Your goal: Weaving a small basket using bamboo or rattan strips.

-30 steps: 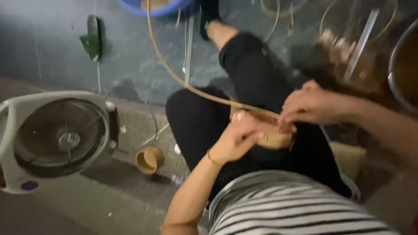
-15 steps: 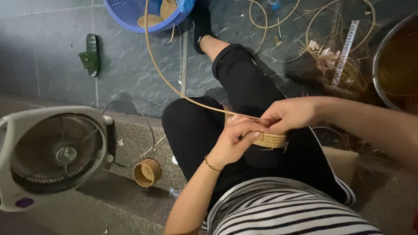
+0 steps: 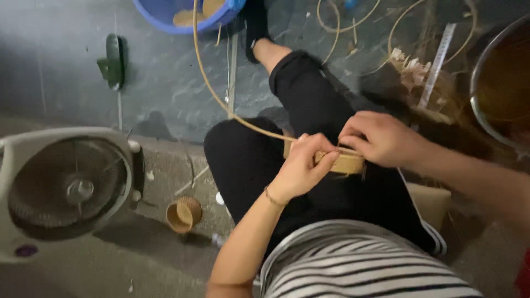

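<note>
Down on the lap, over black trousers point(image 3: 259, 160): a small woven basket point(image 3: 345, 163), pale tan, held between both hands. Left hand point(image 3: 302, 168) curled around its near side, fingers pressed together and wrapped over the rim, a thin bracelet point(image 3: 270, 197) at the wrist. Right hand point(image 3: 381, 138) on top at the far rim, fingertips pinched on the long cane strip point(image 3: 207, 83) right where it meets the weave. From there, the strip sweeping out in a wide arc to the left and up, past the knee, toward a blue tub point(image 3: 182, 14) at the top edge. On the floor to the left, a white fan point(image 3: 66, 187) lying face up, and just beside it a second little woven cup point(image 3: 184, 213) tipped on its side. Farther back on the grey floor, a green tool point(image 3: 113, 60), loose loops of cane point(image 3: 337, 22), a heap of shavings point(image 3: 411, 72) with a ruler point(image 3: 436, 63) leaning across it. At the right edge, a big metal bowl point(image 3: 499, 83), only partly in view. Striped shirt point(image 3: 353, 265) filling the bottom of the view.
</note>
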